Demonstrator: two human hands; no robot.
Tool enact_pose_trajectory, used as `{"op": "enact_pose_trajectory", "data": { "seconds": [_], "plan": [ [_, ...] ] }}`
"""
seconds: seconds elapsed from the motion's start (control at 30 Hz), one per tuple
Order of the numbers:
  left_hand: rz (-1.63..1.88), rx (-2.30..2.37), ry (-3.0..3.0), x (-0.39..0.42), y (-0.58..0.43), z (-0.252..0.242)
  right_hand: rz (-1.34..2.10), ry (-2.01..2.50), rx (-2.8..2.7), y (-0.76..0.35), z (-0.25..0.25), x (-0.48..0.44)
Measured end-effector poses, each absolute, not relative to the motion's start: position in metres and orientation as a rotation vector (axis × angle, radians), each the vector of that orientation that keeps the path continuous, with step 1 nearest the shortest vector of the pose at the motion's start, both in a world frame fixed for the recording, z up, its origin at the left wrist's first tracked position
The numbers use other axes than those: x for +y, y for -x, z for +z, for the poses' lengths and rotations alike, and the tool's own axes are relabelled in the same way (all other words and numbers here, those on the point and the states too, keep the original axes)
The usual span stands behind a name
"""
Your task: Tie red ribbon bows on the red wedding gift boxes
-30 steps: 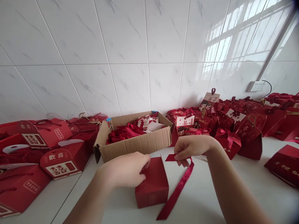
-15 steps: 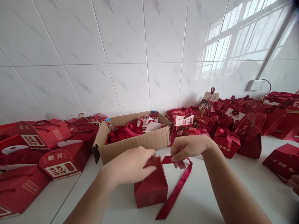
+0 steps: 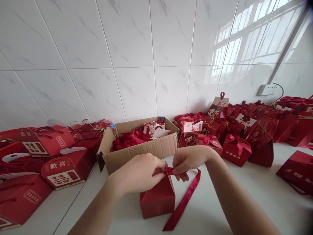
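Observation:
A small dark-red gift box (image 3: pixel 158 200) stands on the white table in front of me, its sides sloping together toward the top. My left hand (image 3: pixel 143 171) is closed at the upper edge of this box, with thumb and forefinger at the top; the other fingertips are hidden. At the box's right side, my right hand (image 3: pixel 189 163) pinches a red satin ribbon (image 3: pixel 184 200) close to one end. That end touches the top edge of the box. From the right hand the rest of the ribbon loops round and trails down onto the table.
Behind the gift box is an open cardboard box (image 3: pixel 140 153) holding red ribbons and printed cards. Red handled boxes (image 3: pixel 65 168) crowd the left. Finished-looking red boxes with bows (image 3: pixel 236 150) stand on the right, and another red box (image 3: pixel 297 173) lies nearer. A tiled wall (image 3: pixel 132 91) closes the back.
My right hand has moved left, bringing the ribbon's end to the top of the gift box. My left hand's fingers have closed in slightly. Another person's hand has left the right edge.

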State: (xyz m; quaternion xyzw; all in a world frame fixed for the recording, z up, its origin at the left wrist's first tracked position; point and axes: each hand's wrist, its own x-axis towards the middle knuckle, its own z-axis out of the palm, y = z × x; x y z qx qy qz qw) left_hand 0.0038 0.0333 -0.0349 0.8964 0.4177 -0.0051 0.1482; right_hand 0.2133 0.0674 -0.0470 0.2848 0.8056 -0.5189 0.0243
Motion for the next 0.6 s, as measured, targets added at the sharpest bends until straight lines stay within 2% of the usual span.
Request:
{"op": "enact_pose_trajectory", "data": {
  "seconds": [0.27, 0.47, 0.6],
  "plan": [
    [0.051, 1.209, -2.526, 0.031, 0.004, -0.031, -1.453, -0.971, 2.544, -0.214, -0.043, 0.065],
    [0.118, 1.327, -2.583, 0.025, 0.015, -0.024, -1.044, -1.251, 2.694, -0.217, -0.045, 0.063],
    [0.164, 1.382, -2.586, 0.021, 0.019, -0.017, -1.107, -1.285, 2.934, -0.210, -0.046, 0.061]
  ]
}}
